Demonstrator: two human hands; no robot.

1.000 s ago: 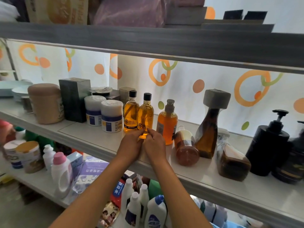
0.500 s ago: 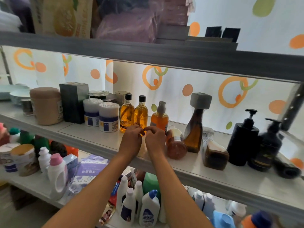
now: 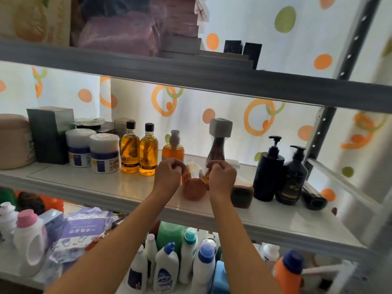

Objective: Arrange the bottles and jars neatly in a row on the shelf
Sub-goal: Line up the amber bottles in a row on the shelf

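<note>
A: Middle white shelf noted. Two amber glass bottles with black caps stand upright side by side, next to two white tubs with blue labels. An orange pump bottle is set further back, out of line.

B: And the hands?

A: Left hand is raised just left of a clear bottle of orange liquid lying on its side; fingers are curled, but whether anything is pinched cannot be told. Right hand is held just right of it, fingers likewise curled in front of the foot of a tall brown bottle with a grey square cap. A grip on that bottle cannot be confirmed either.

B: Step in hand?

A: Judged: the fallen bottle is to be stood up and brought into the row. It should be taken by the body, not the cap, and tipped upright slowly so the liquid settles.

B: Risks?

A: The tall brown bottle looks top-heavy and stands close; it could be knocked by the right wrist. A brown bottle lying flat and two black pump bottles are near to the right, so little room is left there. Base should be set flat, in line with the amber pair.
</note>
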